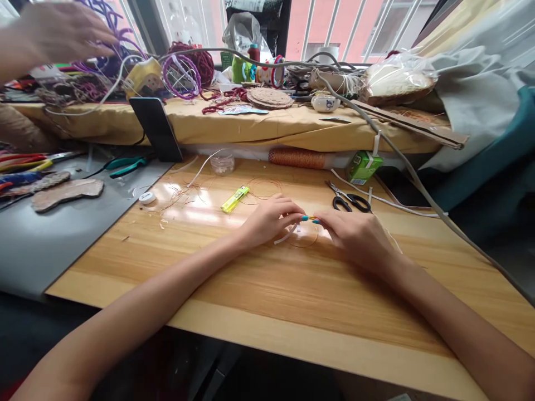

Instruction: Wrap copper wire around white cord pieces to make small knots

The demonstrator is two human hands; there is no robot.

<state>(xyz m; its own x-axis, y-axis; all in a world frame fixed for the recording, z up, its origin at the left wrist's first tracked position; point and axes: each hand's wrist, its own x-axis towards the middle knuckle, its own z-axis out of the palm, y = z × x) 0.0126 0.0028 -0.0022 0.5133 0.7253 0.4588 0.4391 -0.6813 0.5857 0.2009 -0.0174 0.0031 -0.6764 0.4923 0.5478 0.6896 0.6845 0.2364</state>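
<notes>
My left hand point(278, 218) and my right hand point(355, 231) meet over the wooden table, fingertips pinched and almost touching. Between them runs a short stretch of thin golden-orange cord point(311, 218). Below it a loop of fine thread point(307, 245) hangs or lies near the wood; I cannot tell which. A narrow white strip point(285, 235) sticks out under my left fingers. Left of my hands lies a yellow-green lighter point(235, 199), with loose loops of orange thread point(267, 188) behind it. Black-handled scissors point(350, 199) lie just beyond my right hand.
A spool of orange thread point(297, 158), a small clear jar point(223, 162) and a green carton point(363, 167) stand along the back. A phone point(155, 129) leans on the cluttered ledge. A grey cable point(401, 150) crosses at right. Another person's hand point(62, 33) is at upper left.
</notes>
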